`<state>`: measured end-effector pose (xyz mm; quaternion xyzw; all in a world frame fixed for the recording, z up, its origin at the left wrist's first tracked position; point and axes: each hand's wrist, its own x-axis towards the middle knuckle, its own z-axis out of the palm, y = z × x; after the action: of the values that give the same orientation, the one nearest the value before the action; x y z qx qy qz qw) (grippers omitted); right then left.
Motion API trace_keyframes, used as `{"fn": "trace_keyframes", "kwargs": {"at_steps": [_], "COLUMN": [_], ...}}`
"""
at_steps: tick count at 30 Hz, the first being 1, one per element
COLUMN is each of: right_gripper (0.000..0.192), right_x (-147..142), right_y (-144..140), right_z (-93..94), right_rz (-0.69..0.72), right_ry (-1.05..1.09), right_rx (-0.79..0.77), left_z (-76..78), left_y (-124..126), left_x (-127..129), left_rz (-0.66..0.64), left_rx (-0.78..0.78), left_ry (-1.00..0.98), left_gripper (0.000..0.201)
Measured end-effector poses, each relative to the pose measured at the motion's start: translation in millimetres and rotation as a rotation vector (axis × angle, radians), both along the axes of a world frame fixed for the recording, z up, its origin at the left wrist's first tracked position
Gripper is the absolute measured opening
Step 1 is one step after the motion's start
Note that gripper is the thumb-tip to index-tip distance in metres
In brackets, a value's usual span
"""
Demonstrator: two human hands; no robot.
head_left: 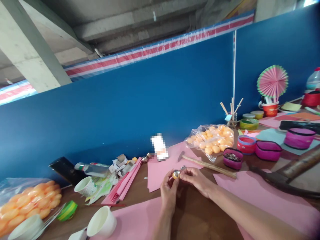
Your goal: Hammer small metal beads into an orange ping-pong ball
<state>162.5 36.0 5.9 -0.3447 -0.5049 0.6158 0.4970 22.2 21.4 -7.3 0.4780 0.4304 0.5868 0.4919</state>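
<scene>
Left hand point(169, 190) — fingers closed around a small round ball point(176, 174), orange with a silvery part, pinched at the fingertips and raised a little above the brown table point(195, 213), presumably so that both hands can work on it at close range.

Right hand point(197, 179) — fingertips closed on the same ball from the other side, touching a small silver fitting point(183, 168) at its top; whether that fitting is joined to the ball cannot be told.

Pink paper sheets point(160, 170) — lying flat on the table under and beyond the hands, serving as a work surface.

Wooden stick point(210, 165) — lying just behind the hands, within easy reach.

Clear bag of orange balls point(212, 140) — lying beyond the stick, near the blue partition point(125, 110); a second such bag point(25, 203) lies at the far left.

Magenta containers point(268, 150) — several standing open to the right of the first bag; one holds small metal pieces point(232, 156), likely stock of the same fittings.

White cups point(102, 222) — lying on their sides at the near left, beside a green roll of tape point(68, 210).

Folded pink paper fan point(272, 81) — standing upright in a red cup at the far right.
</scene>
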Motion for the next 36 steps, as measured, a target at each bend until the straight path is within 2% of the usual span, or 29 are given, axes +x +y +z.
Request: {"fn": "trace_keyframes", "kwargs": {"at_steps": [11, 21, 31, 36], "right_gripper": [0.028, 0.031, 0.03, 0.032], "right_x": [-2.9, -3.0, -1.9, -1.5], "right_y": [2.2, -0.8, 0.0, -2.3], "right_z": [-7.0, -1.9, -5.5, 0.4], "right_rz": [-0.07, -0.035, -0.025, -0.021], "right_ry": [0.035, 0.067, 0.064, 0.024], "right_rx": [-0.056, -0.054, -0.062, -0.061], "left_z": [-2.1, -0.6, -2.2, -2.9], "left_y": [4.0, 0.1, -0.5, -0.9], "left_x": [-1.0, -0.1, 0.0, 1.1], "left_rz": [0.001, 0.0, -0.009, -0.002], "left_rx": [-0.043, -0.009, -0.001, 0.012], "left_ry": [-0.002, 0.036, 0.045, 0.055], "left_gripper": [0.048, 0.044, 0.044, 0.043]}}
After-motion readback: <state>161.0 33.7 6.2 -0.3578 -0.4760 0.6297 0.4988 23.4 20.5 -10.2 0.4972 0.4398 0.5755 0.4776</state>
